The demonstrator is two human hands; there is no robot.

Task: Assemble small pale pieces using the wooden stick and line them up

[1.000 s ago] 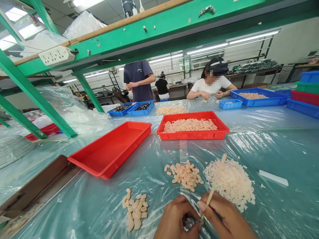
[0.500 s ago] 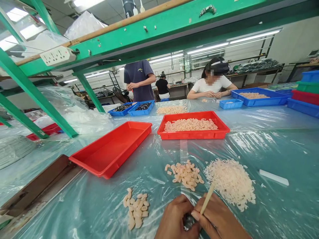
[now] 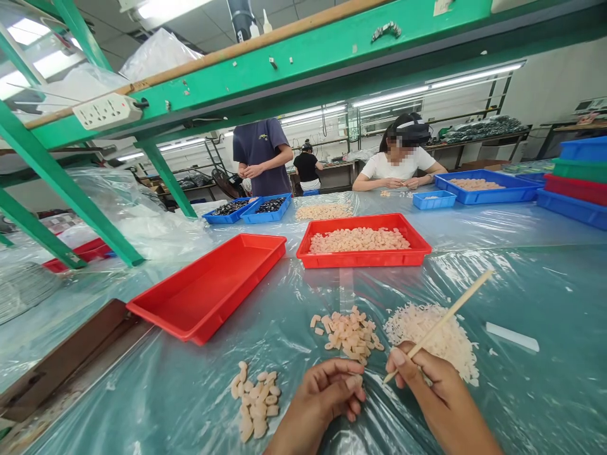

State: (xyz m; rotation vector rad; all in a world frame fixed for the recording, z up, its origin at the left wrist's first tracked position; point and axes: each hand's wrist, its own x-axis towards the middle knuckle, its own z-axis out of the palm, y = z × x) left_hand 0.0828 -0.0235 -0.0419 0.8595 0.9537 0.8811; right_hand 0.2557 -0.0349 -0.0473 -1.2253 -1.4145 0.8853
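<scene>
The thin stick sits right of centre in the lower half of the frame, slanting from its upper right end down to a tip near the left fingers. The right hand pinches it low, thumb against forefinger. It looks like wood or bamboo: probably light, stiff, dry to the grip, and liable to snap if bent hard. A hold close to the working tip, as here, should give the finest control.

The left hand, at bottom centre, has its fingers drawn narrow, thumb pressed to the fingertips on what looks like a small pale piece, mostly hidden. Such pieces seem light and somewhat rubbery, best pinched by their edges; how slippery they are cannot be told.

Just above the left hand lies a heap of peach-coloured pieces; behind the right hand, a mound of white scraps. A white strip lies at right, a looser cluster at lower left. Higher up, a red tray holds more pieces.

Lettering on a co-worker's dark shirt, upper centre, is too small to read, as is a label at the top right.
</scene>
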